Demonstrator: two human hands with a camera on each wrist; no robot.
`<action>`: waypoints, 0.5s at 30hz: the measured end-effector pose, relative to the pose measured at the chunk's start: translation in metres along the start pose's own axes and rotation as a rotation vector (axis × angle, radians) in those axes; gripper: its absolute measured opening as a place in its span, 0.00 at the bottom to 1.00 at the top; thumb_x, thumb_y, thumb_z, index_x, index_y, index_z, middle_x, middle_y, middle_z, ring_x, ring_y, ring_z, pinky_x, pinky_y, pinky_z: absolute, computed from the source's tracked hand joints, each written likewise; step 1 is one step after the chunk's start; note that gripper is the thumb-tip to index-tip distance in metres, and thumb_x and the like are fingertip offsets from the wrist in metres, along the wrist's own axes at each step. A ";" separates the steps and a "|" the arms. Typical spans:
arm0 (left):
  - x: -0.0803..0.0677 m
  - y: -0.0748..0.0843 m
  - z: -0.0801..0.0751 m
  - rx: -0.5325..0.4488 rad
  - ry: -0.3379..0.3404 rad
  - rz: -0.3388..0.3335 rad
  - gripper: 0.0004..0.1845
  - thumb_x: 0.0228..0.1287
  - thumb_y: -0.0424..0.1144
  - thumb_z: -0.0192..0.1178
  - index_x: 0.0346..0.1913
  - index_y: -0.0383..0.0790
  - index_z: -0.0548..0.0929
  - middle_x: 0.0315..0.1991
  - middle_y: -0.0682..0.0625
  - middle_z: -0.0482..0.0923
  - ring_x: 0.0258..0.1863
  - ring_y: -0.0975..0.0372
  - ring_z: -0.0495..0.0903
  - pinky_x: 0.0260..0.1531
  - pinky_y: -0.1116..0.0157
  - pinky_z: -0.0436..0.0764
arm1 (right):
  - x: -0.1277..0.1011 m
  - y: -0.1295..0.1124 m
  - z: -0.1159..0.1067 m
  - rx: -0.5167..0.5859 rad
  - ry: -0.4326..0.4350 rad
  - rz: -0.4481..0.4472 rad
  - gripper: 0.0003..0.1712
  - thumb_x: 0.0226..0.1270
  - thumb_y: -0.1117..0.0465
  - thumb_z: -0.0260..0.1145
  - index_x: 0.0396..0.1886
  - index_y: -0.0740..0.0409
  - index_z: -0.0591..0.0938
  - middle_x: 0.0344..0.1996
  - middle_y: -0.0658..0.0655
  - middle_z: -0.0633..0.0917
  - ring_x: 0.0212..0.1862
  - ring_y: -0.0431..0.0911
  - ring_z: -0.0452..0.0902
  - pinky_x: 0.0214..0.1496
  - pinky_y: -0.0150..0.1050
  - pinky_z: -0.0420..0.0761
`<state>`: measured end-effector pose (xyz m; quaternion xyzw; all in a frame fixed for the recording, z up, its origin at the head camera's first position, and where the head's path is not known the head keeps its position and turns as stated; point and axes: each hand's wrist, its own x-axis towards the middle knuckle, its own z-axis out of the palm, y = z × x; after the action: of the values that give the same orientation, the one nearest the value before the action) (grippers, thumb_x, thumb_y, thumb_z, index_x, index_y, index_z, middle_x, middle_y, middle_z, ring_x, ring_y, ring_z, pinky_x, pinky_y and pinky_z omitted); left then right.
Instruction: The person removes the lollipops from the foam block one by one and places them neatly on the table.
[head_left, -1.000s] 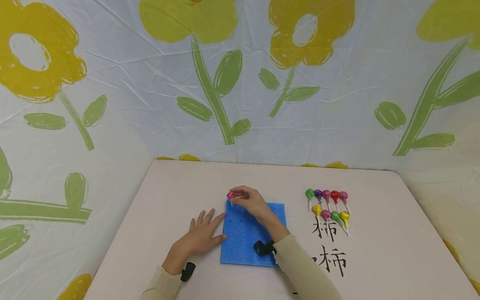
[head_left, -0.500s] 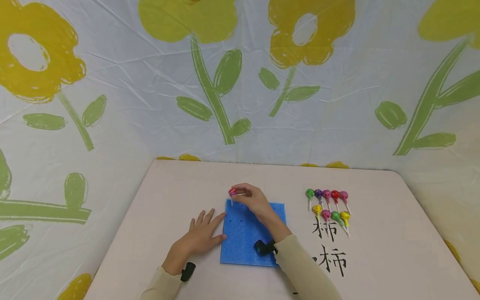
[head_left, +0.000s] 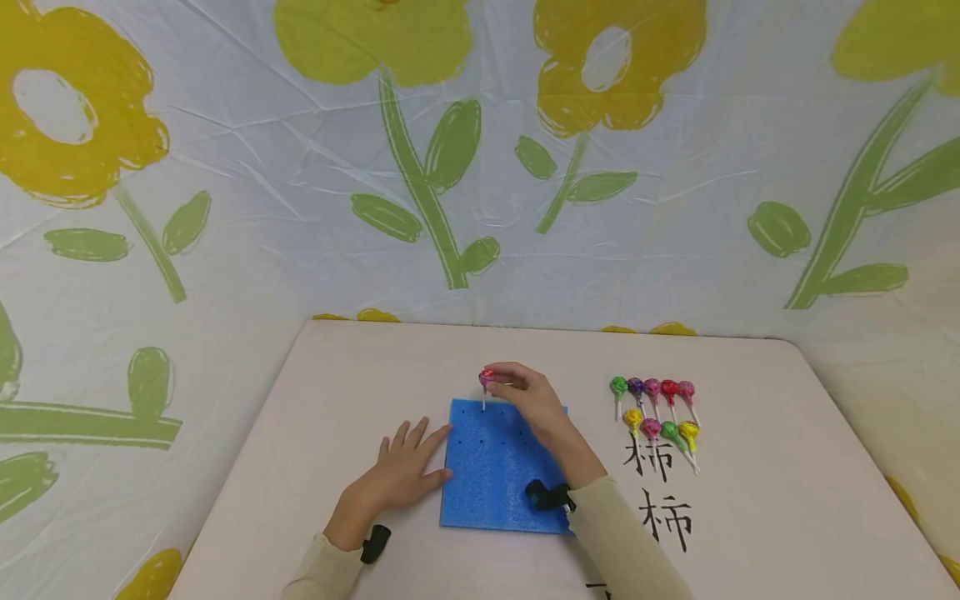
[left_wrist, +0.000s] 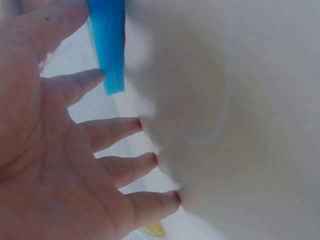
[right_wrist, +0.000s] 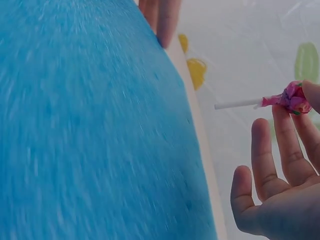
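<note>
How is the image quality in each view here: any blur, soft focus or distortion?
Head view: sharp, evenly lit, wide-angle bowing at the edges. Left wrist view: the left hand very close, soft, the table washed out. Right wrist view: the blue foam pad streaked with blur, the lollipop fairly clear.

Table [head_left: 360, 367]: blue foam pad [head_left: 495, 475], lollipops [head_left: 660, 412] (two rows), left hand [head_left: 401, 471].
</note>
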<state>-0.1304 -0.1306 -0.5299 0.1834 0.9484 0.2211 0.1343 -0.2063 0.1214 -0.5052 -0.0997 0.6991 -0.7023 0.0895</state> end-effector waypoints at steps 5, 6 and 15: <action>-0.001 0.000 -0.001 -0.016 0.000 0.014 0.37 0.72 0.55 0.58 0.78 0.48 0.60 0.77 0.33 0.50 0.74 0.33 0.45 0.63 0.28 0.46 | -0.011 -0.005 -0.022 0.003 0.041 0.007 0.23 0.70 0.58 0.69 0.60 0.61 0.80 0.50 0.61 0.83 0.54 0.60 0.79 0.63 0.51 0.73; -0.001 0.000 -0.001 -0.019 0.000 0.017 0.37 0.72 0.55 0.58 0.78 0.48 0.60 0.77 0.33 0.50 0.74 0.33 0.44 0.63 0.28 0.46 | -0.014 -0.005 -0.026 0.006 0.052 0.008 0.23 0.70 0.58 0.69 0.61 0.62 0.80 0.50 0.62 0.83 0.53 0.60 0.79 0.64 0.52 0.72; -0.001 -0.001 -0.002 -0.020 -0.009 0.019 0.37 0.72 0.55 0.58 0.79 0.48 0.59 0.77 0.33 0.49 0.74 0.33 0.44 0.63 0.28 0.46 | -0.042 -0.016 -0.074 -0.077 0.164 0.021 0.25 0.71 0.51 0.67 0.63 0.59 0.79 0.52 0.60 0.84 0.51 0.50 0.80 0.62 0.52 0.70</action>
<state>-0.1300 -0.1321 -0.5286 0.1919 0.9438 0.2310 0.1384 -0.1850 0.2042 -0.4904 -0.0382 0.7317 -0.6796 0.0354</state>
